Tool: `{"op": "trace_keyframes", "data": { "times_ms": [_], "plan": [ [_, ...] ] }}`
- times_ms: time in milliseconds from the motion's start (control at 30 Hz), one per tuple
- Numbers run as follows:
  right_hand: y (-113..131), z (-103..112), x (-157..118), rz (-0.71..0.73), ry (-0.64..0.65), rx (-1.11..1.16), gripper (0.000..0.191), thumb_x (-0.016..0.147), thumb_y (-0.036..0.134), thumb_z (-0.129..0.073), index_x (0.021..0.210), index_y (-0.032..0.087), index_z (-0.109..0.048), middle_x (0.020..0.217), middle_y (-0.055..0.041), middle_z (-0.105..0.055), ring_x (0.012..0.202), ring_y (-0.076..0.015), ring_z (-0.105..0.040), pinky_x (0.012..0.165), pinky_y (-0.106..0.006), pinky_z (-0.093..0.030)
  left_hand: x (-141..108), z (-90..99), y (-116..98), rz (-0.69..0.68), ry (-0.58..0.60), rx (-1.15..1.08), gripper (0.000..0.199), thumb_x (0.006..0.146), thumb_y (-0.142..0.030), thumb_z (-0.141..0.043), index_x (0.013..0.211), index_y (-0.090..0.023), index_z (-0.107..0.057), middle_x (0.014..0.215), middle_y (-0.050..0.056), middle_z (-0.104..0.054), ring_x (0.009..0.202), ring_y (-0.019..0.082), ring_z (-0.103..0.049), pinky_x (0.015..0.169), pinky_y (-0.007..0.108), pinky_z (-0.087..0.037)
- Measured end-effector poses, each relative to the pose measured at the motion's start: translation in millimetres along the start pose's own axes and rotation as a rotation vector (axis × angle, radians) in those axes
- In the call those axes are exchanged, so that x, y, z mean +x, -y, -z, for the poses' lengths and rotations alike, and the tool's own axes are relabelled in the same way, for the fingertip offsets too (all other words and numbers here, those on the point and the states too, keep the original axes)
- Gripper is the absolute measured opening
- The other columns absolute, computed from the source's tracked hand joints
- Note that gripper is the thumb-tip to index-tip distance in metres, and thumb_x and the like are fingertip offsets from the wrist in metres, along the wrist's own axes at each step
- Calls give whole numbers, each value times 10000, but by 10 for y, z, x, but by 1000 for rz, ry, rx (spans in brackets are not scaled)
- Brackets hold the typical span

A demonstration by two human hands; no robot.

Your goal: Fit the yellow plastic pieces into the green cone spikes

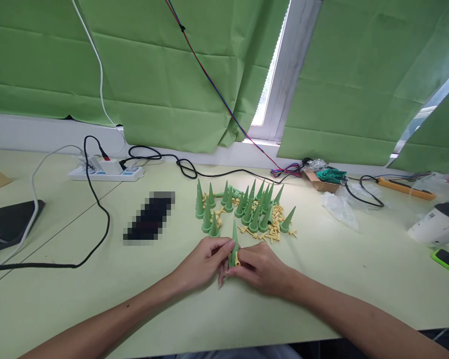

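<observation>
Between my hands a green plastic cone [234, 236] stands point up, just above the near part of the table. My left hand [208, 259] is closed on it, thumb along its side. My right hand [264, 268] is closed at the cone's lower right, thumb and forefinger around a small yellow plastic piece [237, 259]. That piece lies against the cone; whether it is joined to it I cannot tell. The fingers hide the cone's base. Just beyond my hands stand several more green cones [247, 217] on round bases, with a heap of small yellow pieces [275, 232] among them.
A power strip [132, 173] with plugs and a black cable [108, 219] lie to the left. A blurred dark object [149, 218] is nearer. To the right are a small cardboard box [322, 183], clear plastic bags [340, 209] and a white device [432, 224].
</observation>
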State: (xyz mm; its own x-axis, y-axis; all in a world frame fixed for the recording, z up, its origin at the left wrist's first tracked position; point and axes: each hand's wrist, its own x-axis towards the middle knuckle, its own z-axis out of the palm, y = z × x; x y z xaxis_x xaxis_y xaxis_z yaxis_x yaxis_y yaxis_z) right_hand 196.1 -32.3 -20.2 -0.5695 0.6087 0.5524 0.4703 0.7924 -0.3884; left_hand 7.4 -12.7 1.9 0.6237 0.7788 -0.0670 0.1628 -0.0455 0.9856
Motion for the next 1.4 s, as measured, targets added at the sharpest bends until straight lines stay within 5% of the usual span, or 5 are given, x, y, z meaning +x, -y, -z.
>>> {"op": "trace_keyframes", "data": {
  "times_ms": [1000,1400],
  "plan": [
    [-15,5,-12,-28,8,54,496,1020,521,-426,649,192,-454,546,28,-518,477,-91,-388,502,-235,-240,-28,-24,-29,-23,-19,-23,390,921,-502,-576,749,-202,-394,590,-63,-495,450,92,-497,427,210,-410],
    [13,54,8,-88,107,48,440,1051,378,-326,731,178,-551,633,-8,-583,545,-113,-440,572,-245,-305,-33,-26,14,11,-32,11,369,946,-480,-538,752,-210,-379,557,-69,-484,422,88,-471,402,195,-358]
  ]
}}
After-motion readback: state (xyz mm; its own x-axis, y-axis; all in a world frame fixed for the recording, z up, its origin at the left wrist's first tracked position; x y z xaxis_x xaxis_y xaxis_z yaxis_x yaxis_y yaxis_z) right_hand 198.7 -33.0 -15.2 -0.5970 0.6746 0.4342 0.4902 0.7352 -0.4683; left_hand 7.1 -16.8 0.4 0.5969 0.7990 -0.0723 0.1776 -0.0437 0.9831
